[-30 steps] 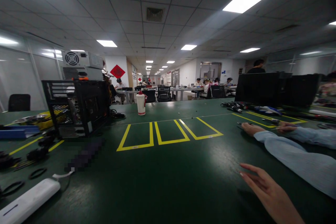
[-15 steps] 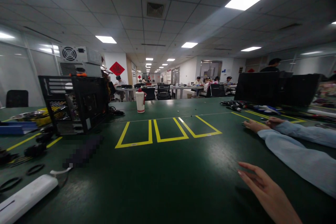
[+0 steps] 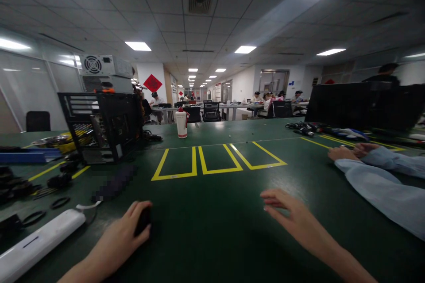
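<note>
My left hand (image 3: 124,234) is low over the green table, left of the middle, with thumb and fingers closed around a small black object (image 3: 143,220). Most of that object is hidden by the hand, so its kind cannot be made out. My right hand (image 3: 288,212) hovers above the table to the right, thumb apart from the stretched fingers, nothing in it. Beyond both hands, three yellow tape outlines (image 3: 219,171) mark the green table (image 3: 206,221).
To the left stand an open black computer case (image 3: 116,128) and a white power strip (image 3: 43,241), with black cables nearby. A white cup (image 3: 181,124) with a red lid is farther back. A co-worker's sleeved arms (image 3: 368,190) reach in from the right, near dark monitors (image 3: 345,106).
My left hand has come into view with the black object. My right hand has moved left and slightly up. The view has shifted a little to the left.
</note>
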{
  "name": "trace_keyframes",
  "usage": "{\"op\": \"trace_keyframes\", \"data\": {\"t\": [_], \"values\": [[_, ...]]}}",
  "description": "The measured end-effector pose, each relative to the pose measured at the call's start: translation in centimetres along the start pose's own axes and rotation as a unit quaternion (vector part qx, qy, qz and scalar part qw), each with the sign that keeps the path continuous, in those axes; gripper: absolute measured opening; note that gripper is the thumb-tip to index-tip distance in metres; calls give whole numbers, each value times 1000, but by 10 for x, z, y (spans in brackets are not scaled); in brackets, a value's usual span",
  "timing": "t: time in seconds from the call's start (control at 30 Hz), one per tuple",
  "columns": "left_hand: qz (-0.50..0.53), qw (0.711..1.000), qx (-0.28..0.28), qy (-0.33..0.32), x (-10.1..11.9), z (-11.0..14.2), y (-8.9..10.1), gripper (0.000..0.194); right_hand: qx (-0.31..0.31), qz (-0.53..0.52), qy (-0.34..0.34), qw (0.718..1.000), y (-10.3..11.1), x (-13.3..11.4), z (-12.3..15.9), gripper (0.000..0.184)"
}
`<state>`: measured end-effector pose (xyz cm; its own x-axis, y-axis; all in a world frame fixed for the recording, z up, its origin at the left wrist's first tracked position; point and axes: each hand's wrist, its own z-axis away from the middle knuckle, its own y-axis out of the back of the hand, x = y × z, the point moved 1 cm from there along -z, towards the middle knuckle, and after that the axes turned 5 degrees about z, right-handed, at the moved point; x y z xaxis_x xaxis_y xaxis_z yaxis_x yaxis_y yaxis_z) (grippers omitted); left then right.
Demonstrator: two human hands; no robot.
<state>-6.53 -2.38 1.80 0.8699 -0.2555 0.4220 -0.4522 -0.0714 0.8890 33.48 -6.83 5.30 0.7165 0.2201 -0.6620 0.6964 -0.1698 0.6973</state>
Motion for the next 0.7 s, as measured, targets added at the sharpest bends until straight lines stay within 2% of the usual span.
{"op": "trace_keyframes", "data": {"t": [0.07, 0.1, 0.13, 0.2, 0.27, 0.33, 0.4, 0.57, 0.7], "values": [[59, 996, -45, -39, 33, -49, -21, 43, -64, -18, 41, 997, -18, -15, -25, 26], [71, 995, -49, -53, 50, -73, -33, 44, -97, -38, 52, 993, -30, -19, -40, 27], [72, 994, -41, -66, 66, -94, -45, 45, -119, -62, 54, 990, -44, -20, -56, 28], [51, 994, -8, -98, 91, -127, -67, 44, -123, -115, 39, 985, -74, -18, -90, 31], [45, 992, 10, -119, 106, -144, -82, 42, -127, -171, 10, 977, -100, -13, -120, 36], [52, 989, 8, -136, 109, -150, -89, 42, -125, -235, 0, 964, -119, -9, -142, 35], [69, 987, 2, -143, 106, -151, -89, 46, -129, -287, -9, 949, -128, -7, -153, 32], [172, 977, -48, -119, 92, -151, -81, 76, -155, -331, -68, 928, -131, -4, -158, 30], [236, 958, -98, -134, 80, -153, -82, 75, -143, -341, -62, 927, -133, -3, -155, 32]]}}
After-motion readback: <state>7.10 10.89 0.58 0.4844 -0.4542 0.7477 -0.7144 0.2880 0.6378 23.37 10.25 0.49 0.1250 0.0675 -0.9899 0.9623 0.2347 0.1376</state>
